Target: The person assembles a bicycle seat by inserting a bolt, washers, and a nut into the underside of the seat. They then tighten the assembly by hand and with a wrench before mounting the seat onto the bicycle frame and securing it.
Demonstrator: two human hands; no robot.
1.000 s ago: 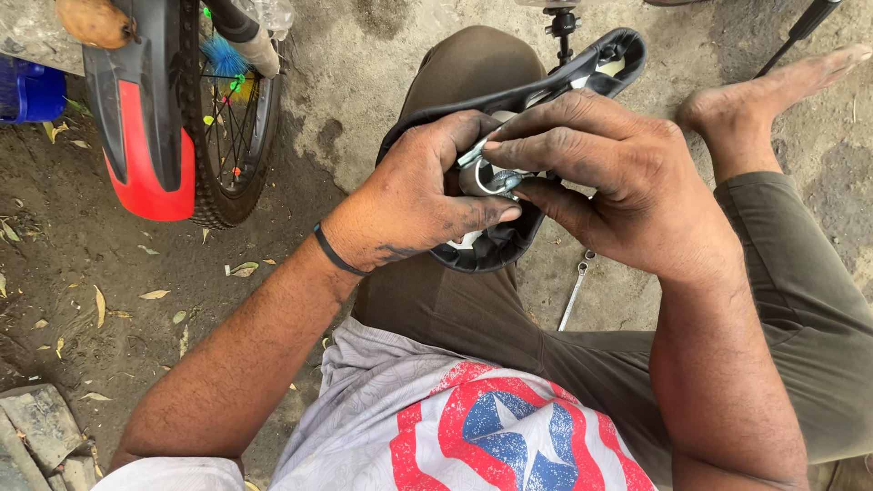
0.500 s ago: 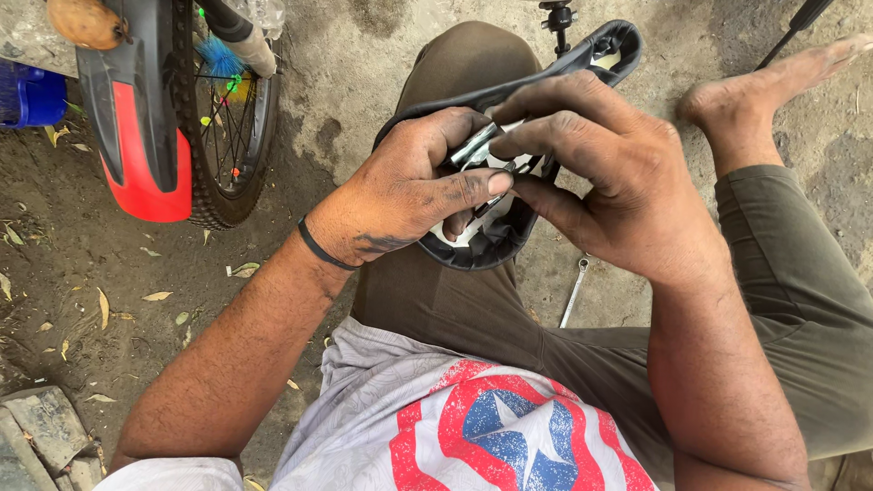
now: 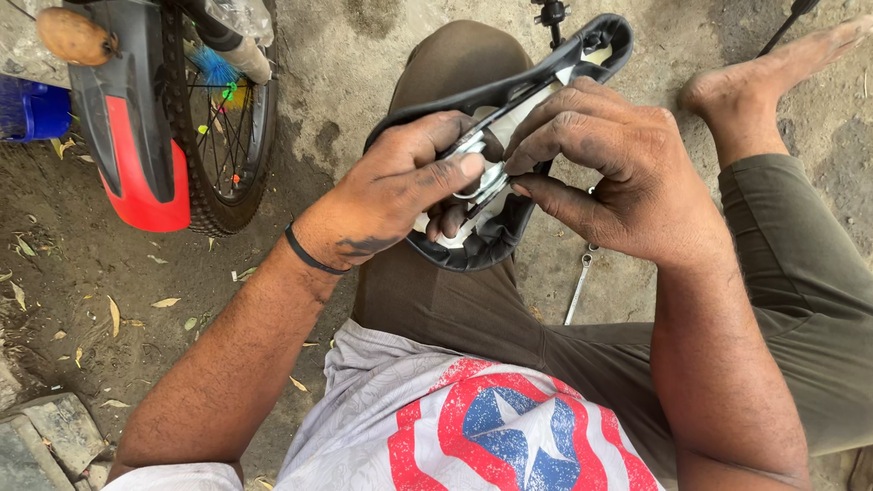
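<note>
Both the left hand (image 3: 386,195) and right hand (image 3: 618,173) pinch the upturned saddle's (image 3: 473,245) metal clamp (image 3: 482,177), bicycle wheel (image 3: 223,127) near.

A small bicycle wheel (image 3: 223,118) and wrench (image 3: 578,289) on dirt.

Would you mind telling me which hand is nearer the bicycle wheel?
Left. The left hand is on the saddle, on the wheel's side; the right hand grips it farther away.

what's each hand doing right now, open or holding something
Left hand: closed on the upturned bicycle saddle, thumb pressed on its metal clamp.
Right hand: fingers curled, pinching the same clamp on the saddle's underside.
</note>
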